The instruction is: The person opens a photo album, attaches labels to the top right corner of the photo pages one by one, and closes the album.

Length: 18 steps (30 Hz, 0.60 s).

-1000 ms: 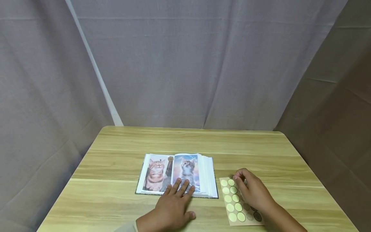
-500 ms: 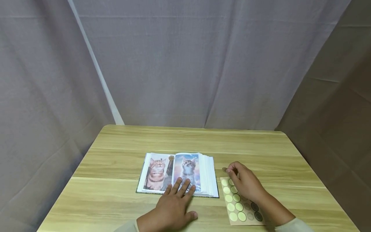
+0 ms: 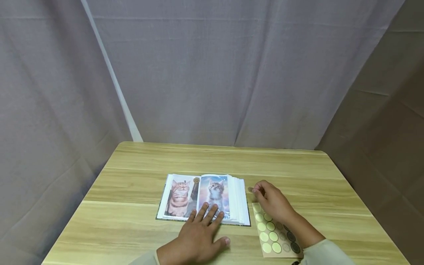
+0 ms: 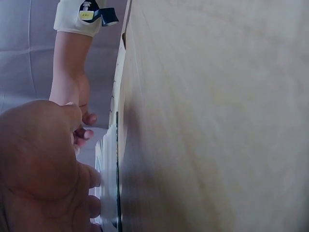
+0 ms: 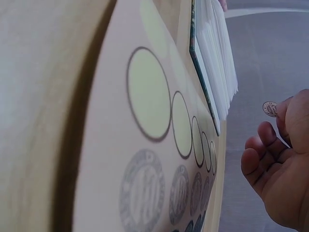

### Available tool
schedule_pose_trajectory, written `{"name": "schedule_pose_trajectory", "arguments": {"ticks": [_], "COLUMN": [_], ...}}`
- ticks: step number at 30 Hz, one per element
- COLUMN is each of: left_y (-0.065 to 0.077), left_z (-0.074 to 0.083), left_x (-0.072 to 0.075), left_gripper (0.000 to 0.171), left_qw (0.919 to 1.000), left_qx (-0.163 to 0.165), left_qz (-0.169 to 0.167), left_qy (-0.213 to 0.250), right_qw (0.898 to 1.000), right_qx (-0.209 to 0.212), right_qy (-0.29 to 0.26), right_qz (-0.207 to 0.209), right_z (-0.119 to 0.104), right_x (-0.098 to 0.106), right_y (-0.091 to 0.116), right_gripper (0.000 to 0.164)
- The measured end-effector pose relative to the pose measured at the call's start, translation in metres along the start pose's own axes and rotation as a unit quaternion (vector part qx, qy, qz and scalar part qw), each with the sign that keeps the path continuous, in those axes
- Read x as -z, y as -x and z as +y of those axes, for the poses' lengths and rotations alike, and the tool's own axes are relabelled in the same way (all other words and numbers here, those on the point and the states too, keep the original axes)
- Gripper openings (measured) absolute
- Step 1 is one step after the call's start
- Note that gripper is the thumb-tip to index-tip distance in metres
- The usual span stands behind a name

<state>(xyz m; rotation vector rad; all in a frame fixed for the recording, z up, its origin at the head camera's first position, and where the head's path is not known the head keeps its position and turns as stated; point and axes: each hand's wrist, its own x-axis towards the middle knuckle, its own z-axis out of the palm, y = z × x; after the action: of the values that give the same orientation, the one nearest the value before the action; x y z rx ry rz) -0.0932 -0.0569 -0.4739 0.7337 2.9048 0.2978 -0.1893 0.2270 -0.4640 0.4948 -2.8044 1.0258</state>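
An open photo album shows two cat pictures, with a small round sticker near the top of the left page. My left hand lies flat with spread fingers on the lower edge of the right page. Between thumb and index finger, my right hand pinches a small round brown sticker, held between the album and the sticker sheet. That sheet lies beneath the right forearm; its left columns are bare yellowish circles, and printed round stickers remain on the right. The forearm hides part of it.
The wooden table carries the album in its middle and the sheet at the right front. Grey curtains hang behind and on both sides of it.
My right hand has moved left and away from me, carrying the sticker off the sheet toward the album. The left hand stays on the page, its thumb slightly farther out.
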Motion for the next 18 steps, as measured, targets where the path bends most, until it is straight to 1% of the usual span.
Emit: {"name": "schedule_pose_trajectory", "arguments": {"ticks": [6, 10, 18], "left_y": [0.000, 0.000, 0.000], "left_z": [0.001, 0.001, 0.001], "left_x": [0.002, 0.003, 0.003], "left_gripper": [0.082, 0.082, 0.082], "left_qw": [1.0000, 1.0000, 0.9999], "left_qx": [0.002, 0.002, 0.002], "left_qz": [-0.004, -0.005, -0.004], "left_qy": [-0.008, -0.007, -0.010], "right_qw": [1.000, 1.000, 1.000], "right_qx": [0.008, 0.004, 0.001], "right_qy": [-0.004, -0.003, -0.002], "right_qz": [0.000, 0.004, -0.002], "right_z": [0.001, 0.001, 0.002], "right_x": [-0.005, -0.007, -0.012], "right_y": [-0.007, -0.011, -0.018], "right_gripper": [0.012, 0.010, 0.013]}}
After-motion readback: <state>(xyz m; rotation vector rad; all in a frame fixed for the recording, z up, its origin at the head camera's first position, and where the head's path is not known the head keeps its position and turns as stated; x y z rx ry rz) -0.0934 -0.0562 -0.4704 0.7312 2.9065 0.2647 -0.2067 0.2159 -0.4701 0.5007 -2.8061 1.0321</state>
